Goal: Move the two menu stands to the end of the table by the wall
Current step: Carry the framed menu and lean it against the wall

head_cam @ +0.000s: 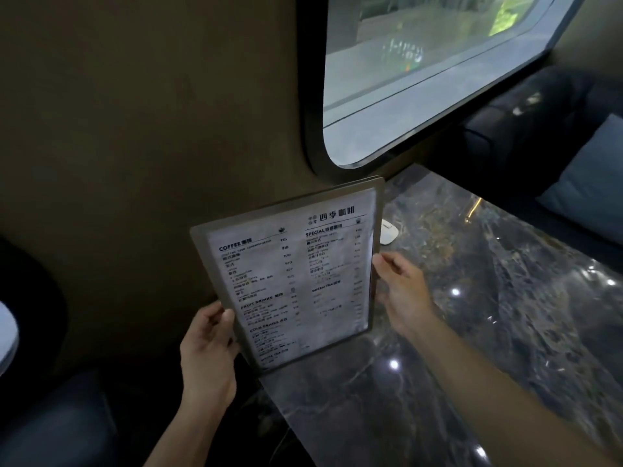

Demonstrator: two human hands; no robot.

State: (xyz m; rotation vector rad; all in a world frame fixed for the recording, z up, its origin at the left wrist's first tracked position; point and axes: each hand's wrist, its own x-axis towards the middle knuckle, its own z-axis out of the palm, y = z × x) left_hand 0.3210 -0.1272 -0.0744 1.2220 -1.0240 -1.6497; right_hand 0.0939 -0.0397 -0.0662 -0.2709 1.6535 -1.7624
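Against the wall at the surface's [438,332] left end: one menu stand [293,274], upright, each hand's grip, left [207,352] and right [401,291], pinching a side edge; placement step, release apparently next; second stand unseen.

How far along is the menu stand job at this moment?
Done: nothing can be confirmed; no stand is visibly parked at the wall. In hand: one menu stand gripped by the left hand and right hand over the marble table edge, close to the wall. Left: setting it down, plus the second stand, which is not in view.
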